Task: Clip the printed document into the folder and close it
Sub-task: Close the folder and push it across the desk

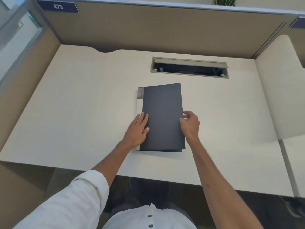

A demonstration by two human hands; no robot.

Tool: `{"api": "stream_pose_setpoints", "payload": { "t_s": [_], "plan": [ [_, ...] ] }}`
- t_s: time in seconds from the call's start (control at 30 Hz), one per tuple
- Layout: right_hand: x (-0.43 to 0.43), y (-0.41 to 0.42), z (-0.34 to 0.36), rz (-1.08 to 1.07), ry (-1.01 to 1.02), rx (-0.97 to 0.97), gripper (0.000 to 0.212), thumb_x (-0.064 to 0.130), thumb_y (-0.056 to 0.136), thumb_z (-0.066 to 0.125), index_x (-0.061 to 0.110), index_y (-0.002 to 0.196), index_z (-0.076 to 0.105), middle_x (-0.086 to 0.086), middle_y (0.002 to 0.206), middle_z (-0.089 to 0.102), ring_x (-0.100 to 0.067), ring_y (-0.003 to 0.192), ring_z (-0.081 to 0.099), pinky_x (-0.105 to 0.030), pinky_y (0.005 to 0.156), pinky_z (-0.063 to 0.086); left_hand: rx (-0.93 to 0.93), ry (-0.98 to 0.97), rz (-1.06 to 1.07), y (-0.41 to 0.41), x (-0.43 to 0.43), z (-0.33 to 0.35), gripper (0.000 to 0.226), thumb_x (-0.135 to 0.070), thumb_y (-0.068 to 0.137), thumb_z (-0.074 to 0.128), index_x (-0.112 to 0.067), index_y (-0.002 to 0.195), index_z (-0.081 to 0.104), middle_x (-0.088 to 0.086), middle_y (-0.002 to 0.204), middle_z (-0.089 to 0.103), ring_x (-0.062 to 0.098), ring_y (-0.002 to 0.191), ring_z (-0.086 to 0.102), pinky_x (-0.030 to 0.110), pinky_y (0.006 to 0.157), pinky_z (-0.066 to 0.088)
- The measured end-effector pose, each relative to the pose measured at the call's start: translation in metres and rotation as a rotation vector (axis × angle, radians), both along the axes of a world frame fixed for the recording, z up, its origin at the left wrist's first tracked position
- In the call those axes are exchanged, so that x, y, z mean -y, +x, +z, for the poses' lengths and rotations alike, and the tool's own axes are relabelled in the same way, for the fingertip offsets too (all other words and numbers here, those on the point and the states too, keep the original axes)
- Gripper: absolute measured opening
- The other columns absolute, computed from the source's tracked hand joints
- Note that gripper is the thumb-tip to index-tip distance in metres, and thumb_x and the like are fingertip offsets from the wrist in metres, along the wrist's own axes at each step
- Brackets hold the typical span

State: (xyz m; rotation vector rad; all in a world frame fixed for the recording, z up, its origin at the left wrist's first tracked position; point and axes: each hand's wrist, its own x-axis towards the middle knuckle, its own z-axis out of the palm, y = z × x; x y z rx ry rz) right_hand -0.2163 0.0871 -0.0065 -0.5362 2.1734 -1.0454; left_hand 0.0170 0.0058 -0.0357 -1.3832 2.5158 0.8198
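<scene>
On the pale tabletop [82,100], a little toward the near edge and roughly central, lies a dark folder [162,116], its cover down and nearly shut. Its long sides run away from the person. Along the folder's left side a narrow strip of the printed document [139,103] shows from under the cover, white with a small dark picture at its far corner. At the near right corner the cover and the back sheet sit slightly out of line, so two dark edges show there.

From the head view, the left hand [137,129] rests flat and spread, palm down, on the left part of the folder, its fingers lying across the cover's edge and the strip of paper. It grips nothing; it presses. The right hand [189,124] is at the folder's right edge, about halfway along it, with fingers curled and the thumb toward the cover. Whether it pinches the edge or only touches it, I cannot tell. The left arm wears a white sleeve [74,200] rolled to the forearm; the right forearm is bare.

Beyond the folder, well apart from it, a long cable slot [189,67] is sunk into the tabletop, its grey flap raised and dark inside. A tan partition [165,30] stands behind, carrying a blue label [58,7] that reads 473.
</scene>
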Motion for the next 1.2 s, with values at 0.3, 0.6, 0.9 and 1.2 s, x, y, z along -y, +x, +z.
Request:
{"api": "stream_pose_setpoints", "payload": {
  "t_s": [0.3, 0.6, 0.9, 1.2],
  "plan": [
    [-0.018, 0.018, -0.035, 0.309, 0.155, -0.165, 0.068, 0.007, 0.098, 0.069, 0.01, 0.162, 0.046, -0.013, 0.166, 0.032, -0.031, 0.156, 0.037, -0.036, 0.129, 0.036, 0.114, -0.035, -0.028, -0.014, -0.009, -0.012, 0.076, -0.034, 0.118, 0.039, -0.015, 0.178, -0.003, 0.006, 0.186, -0.015, 0.028, 0.175, -0.008, 0.047, 0.142, 0.014],
    [-0.033, 0.02, -0.045, 0.767, 0.154, -0.558, 0.076, 0.042, 0.107, 0.06, 0.022, 0.172, 0.028, -0.005, 0.183, 0.008, -0.026, 0.17, 0.012, -0.041, 0.138, 0.016, 0.011, -0.072, 0.006, 0.014, -0.023, -0.021, 0.082, -0.043, 0.116, 0.046, -0.021, 0.178, -0.002, -0.003, 0.186, -0.017, 0.018, 0.175, -0.011, 0.044, 0.143, 0.009],
    [-0.008, 0.037, -0.055, 1.002, 0.271, -0.567, 0.095, 0.064, 0.105, 0.052, 0.029, 0.175, -0.001, -0.003, 0.183, -0.014, -0.026, 0.171, -0.01, -0.048, 0.14, 0.002, 0.037, -0.053, 0.042, 0.038, -0.017, -0.025, 0.087, -0.048, 0.116, 0.046, -0.021, 0.177, -0.009, -0.003, 0.185, -0.021, 0.018, 0.174, -0.015, 0.045, 0.143, 0.012],
    [0.062, 0.066, -0.056, 1.026, 0.288, -0.576, 0.095, 0.063, 0.105, 0.051, 0.029, 0.175, -0.003, -0.003, 0.183, -0.015, -0.026, 0.171, -0.01, -0.049, 0.14, 0.004, 0.039, -0.072, 0.043, 0.069, 0.049, -0.026, 0.086, -0.049, 0.115, 0.046, -0.021, 0.177, -0.007, -0.003, 0.185, -0.018, 0.018, 0.175, -0.012, 0.044, 0.143, 0.012]
  ]
}}
